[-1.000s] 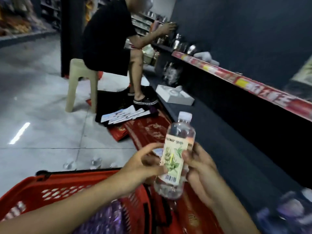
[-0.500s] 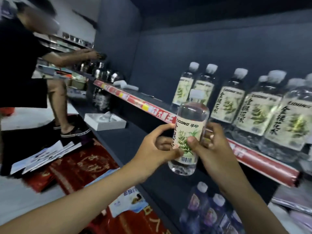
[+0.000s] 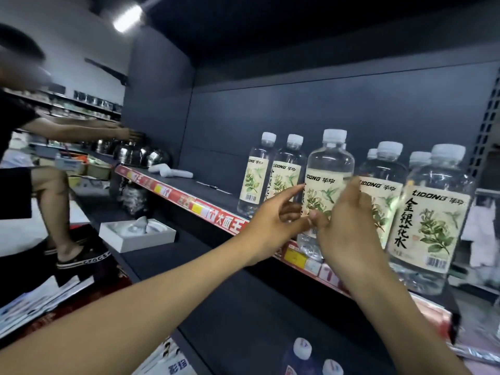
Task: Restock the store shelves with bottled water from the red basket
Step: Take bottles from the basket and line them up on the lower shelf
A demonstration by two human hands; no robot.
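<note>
A dark shelf (image 3: 205, 190) with a red price strip (image 3: 216, 215) along its front edge carries upright water bottles (image 3: 430, 220) crowded at its right end, a white object (image 3: 173, 173) lying further left, and shiny steel pots (image 3: 140, 155) at the far left.

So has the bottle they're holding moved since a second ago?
Yes. The bottle has risen from well below the red price strip up to shelf level, between the shelved bottles, left hand and right hand holding it.

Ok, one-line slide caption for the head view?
Left hand and right hand hold a water bottle at the shelf edge beside matching bottles.
</note>
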